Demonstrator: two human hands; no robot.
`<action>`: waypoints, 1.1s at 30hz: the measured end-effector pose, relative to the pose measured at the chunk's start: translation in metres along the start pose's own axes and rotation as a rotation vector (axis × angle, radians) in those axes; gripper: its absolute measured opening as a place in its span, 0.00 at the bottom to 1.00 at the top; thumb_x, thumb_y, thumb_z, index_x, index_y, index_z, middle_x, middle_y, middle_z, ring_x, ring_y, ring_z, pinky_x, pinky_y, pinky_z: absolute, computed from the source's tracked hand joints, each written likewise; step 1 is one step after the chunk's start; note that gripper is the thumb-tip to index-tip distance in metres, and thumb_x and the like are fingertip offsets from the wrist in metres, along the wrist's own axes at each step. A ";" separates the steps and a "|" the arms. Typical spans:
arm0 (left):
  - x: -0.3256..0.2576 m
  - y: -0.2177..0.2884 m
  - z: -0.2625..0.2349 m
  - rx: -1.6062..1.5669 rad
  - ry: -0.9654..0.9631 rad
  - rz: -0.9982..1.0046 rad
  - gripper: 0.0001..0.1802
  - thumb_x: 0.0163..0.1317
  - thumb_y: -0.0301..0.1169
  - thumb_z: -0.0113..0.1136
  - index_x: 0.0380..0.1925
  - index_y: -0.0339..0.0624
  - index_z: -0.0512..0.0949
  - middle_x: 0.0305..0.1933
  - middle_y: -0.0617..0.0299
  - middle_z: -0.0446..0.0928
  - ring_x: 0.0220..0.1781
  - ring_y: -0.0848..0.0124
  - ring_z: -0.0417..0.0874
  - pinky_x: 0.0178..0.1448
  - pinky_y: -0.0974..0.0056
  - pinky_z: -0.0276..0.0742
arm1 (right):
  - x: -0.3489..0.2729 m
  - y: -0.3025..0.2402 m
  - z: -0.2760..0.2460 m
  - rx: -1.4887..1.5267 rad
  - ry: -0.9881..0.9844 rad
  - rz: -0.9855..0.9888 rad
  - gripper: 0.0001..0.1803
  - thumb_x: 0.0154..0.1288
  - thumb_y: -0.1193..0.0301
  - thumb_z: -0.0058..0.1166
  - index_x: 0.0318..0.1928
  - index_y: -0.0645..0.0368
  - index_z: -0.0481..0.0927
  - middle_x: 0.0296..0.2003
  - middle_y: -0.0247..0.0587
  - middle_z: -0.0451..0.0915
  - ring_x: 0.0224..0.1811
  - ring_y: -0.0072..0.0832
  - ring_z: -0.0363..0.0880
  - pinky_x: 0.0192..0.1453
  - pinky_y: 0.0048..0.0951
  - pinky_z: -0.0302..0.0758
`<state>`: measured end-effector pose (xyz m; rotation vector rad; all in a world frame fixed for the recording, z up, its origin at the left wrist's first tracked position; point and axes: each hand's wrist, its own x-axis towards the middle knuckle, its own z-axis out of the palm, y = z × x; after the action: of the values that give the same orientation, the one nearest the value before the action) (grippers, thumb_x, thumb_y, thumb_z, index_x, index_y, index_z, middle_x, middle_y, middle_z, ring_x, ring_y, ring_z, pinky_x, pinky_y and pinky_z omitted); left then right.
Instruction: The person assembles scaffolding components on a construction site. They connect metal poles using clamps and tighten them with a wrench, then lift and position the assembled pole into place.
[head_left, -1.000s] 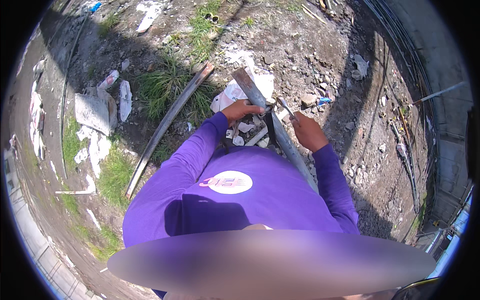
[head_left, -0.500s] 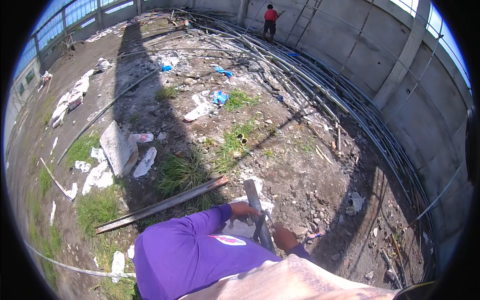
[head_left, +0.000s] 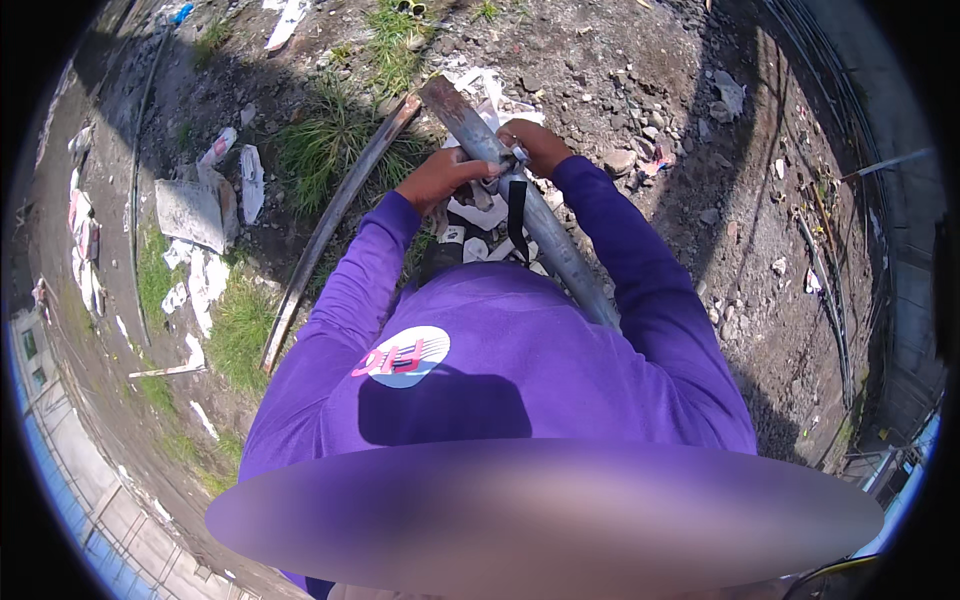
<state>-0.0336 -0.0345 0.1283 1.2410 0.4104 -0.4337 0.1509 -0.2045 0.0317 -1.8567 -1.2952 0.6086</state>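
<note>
A thick grey metal pipe (head_left: 555,235), rusty at its upper end, slants across in front of me, its lower end running against my purple shirt. A small metal clamp (head_left: 519,156) sits on it between my hands. From the left, my left hand (head_left: 447,176) grips the pipe, its thumb lying across the top. My right hand (head_left: 536,147) is closed at the clamp on the pipe's right side; its fingertips are partly hidden. A short black strap (head_left: 517,215) hangs beside the clamp.
A long rusty steel channel (head_left: 340,215) lies left of me beside grass tufts (head_left: 325,150). A pale block (head_left: 195,212) and torn white sacks (head_left: 207,285) lie farther left. Stones (head_left: 620,162) litter the ground at right, with thin rods (head_left: 825,270) and a concrete wall (head_left: 905,220) beyond.
My view has tipped down onto my hands and chest, and the far person in red has left it. Both hands remain at the pipe and clamp.
</note>
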 end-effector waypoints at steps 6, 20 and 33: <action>-0.006 0.008 0.006 -0.036 0.018 0.041 0.33 0.60 0.50 0.70 0.56 0.34 0.79 0.46 0.60 0.84 0.42 0.71 0.85 0.44 0.68 0.80 | 0.060 -0.055 -0.035 -0.389 0.332 -0.224 0.13 0.74 0.61 0.56 0.49 0.55 0.83 0.67 0.54 0.73 0.64 0.51 0.76 0.65 0.43 0.76; 0.000 0.004 0.000 -0.012 -0.026 0.094 0.32 0.57 0.50 0.74 0.52 0.35 0.81 0.43 0.61 0.85 0.39 0.75 0.82 0.42 0.70 0.76 | 0.014 -0.024 -0.036 -0.466 0.121 0.114 0.17 0.76 0.58 0.51 0.49 0.57 0.82 0.66 0.57 0.74 0.68 0.52 0.73 0.69 0.46 0.73; -0.001 -0.002 -0.011 0.019 -0.100 -0.007 0.37 0.57 0.52 0.74 0.57 0.35 0.77 0.44 0.64 0.82 0.38 0.76 0.77 0.39 0.69 0.73 | 0.008 -0.135 -0.120 -0.841 0.389 -0.229 0.06 0.65 0.68 0.59 0.30 0.54 0.81 0.31 0.47 0.81 0.38 0.46 0.81 0.48 0.43 0.77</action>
<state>-0.0361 -0.0245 0.1240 1.2314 0.3263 -0.5041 0.1683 -0.2116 0.2115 -2.2556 -1.5815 -0.4909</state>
